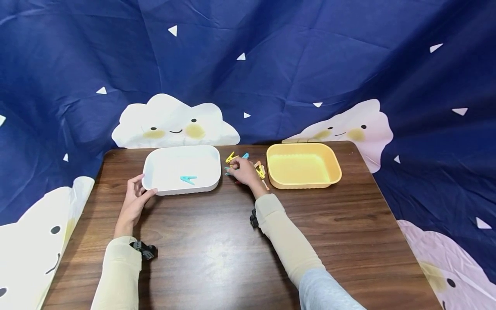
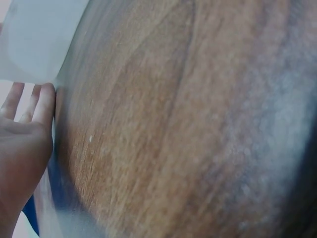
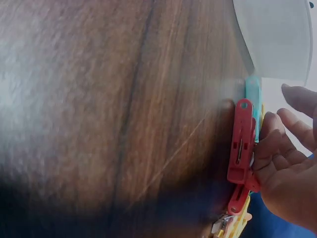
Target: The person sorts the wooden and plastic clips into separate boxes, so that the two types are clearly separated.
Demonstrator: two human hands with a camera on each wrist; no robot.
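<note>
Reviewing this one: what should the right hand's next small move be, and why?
Probably pinch one of the small coloured plastic clothespins and lift it: the right hand is at their cluster, though its grip is unclear, while the left hand holds the white rounded plastic tray where one light-blue plastic clothespin lies.

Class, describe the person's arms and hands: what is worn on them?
The left hand and right hand are ungloved. The left sleeve and right sleeve are cream, with pale grey-blue fabric farther up the right. A small black device sits at each wrist.
</note>
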